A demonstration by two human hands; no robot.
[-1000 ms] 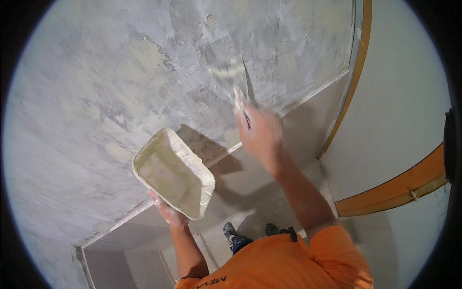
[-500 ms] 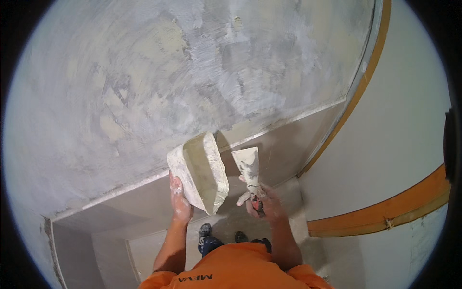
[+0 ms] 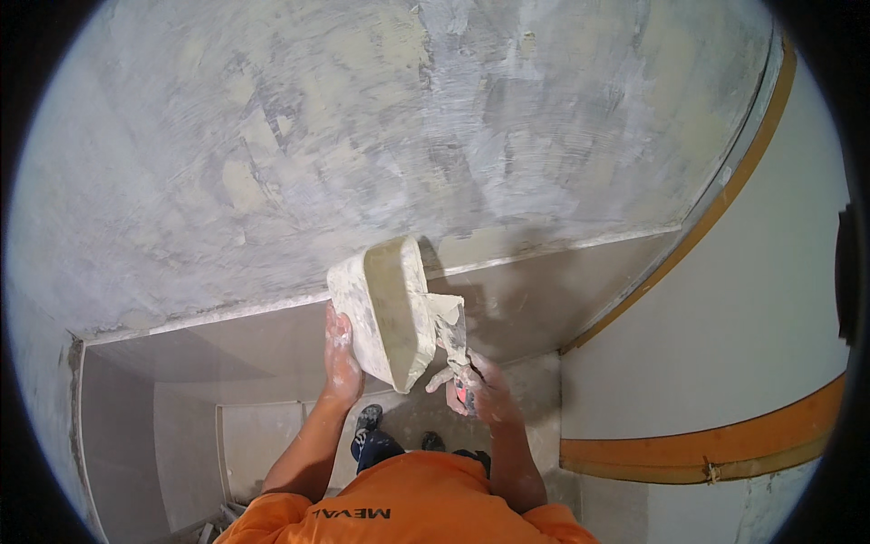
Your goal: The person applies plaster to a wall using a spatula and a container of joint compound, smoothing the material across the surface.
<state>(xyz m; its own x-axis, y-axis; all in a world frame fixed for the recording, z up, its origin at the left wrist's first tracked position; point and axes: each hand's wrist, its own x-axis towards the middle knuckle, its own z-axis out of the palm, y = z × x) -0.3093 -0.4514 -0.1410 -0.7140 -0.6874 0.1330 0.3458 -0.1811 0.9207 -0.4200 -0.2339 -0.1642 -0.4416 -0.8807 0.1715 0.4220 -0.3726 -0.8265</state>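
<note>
A plaster-smeared, pale trough-shaped pan (image 3: 359,308) is tipped on its side in front of me, its open side facing right. My left hand (image 3: 343,356) grips it from the left and beneath. In my right hand (image 3: 482,392) is a putty knife (image 3: 450,319), held by its red and black handle. Its blade points up, coated with cream filler, and its left edge meets or overlaps the pan's right rim. White filler sticks to the fingers of both hands. The pan's inside looks thinly coated; its bottom is partly hidden.
A grey wall (image 3: 362,127) with patchy filler spreads ahead, ending in a pale lower edge (image 3: 562,247). Below it lies a smooth recessed panel (image 3: 245,349). At right stand a white wall (image 3: 725,299) and an orange curved band (image 3: 689,456). Scraps (image 3: 217,526) lie at lower left.
The putty knife has come left from beside the pan to its right rim. The pan has shifted slightly up and right in view. The wall's position in view has shifted too.
</note>
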